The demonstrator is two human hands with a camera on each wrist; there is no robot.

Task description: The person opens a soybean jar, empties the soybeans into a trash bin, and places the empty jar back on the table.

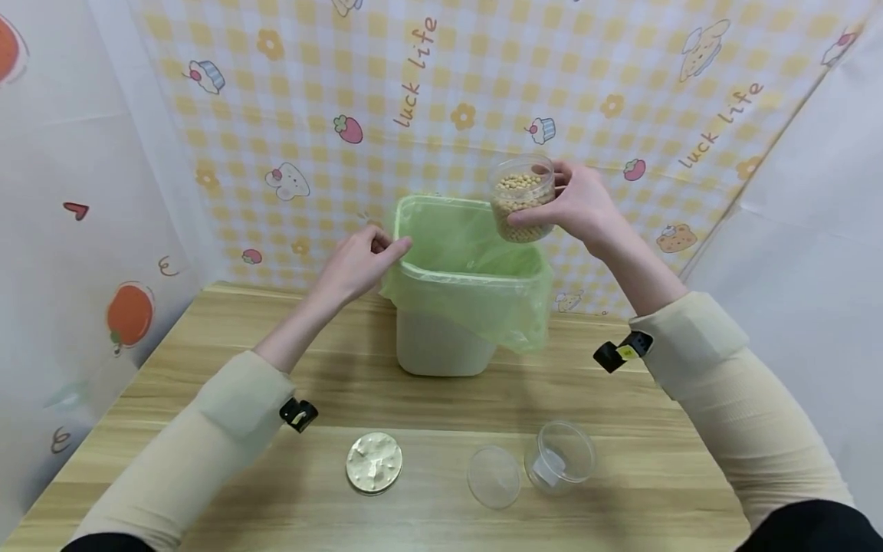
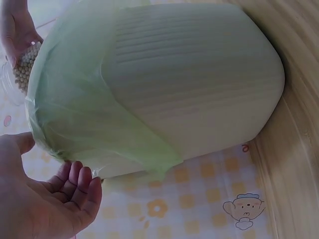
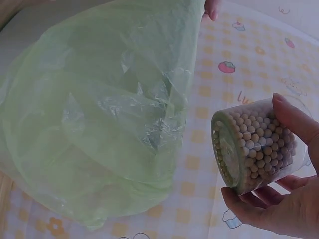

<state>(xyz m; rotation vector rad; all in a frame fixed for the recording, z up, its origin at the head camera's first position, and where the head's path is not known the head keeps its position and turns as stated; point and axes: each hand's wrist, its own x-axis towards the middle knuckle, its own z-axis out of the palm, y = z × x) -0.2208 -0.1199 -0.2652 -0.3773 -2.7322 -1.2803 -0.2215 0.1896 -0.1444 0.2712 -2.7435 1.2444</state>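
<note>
A white bin [image 1: 441, 345] lined with a green plastic bag [image 1: 476, 238] stands at the middle back of the wooden table [image 1: 207, 360]. My right hand [image 1: 586, 207] grips a clear jar of pale round beans [image 1: 522, 198], tilted, above the bin's far right rim. The right wrist view shows the jar [image 3: 254, 149] on its side in my right hand [image 3: 279, 209], beside the bag [image 3: 99, 109]. My left hand [image 1: 366, 264] reaches the bag's left rim. In the left wrist view my left hand [image 2: 55, 199] has loosely spread fingers beside the bag's edge [image 2: 70, 99], holding nothing.
Near the table's front edge lie a round lid caked with white stuff [image 1: 374, 462], a clear lid [image 1: 493, 477] and an empty clear jar [image 1: 560, 456]. Patterned cloth walls close in the back and both sides.
</note>
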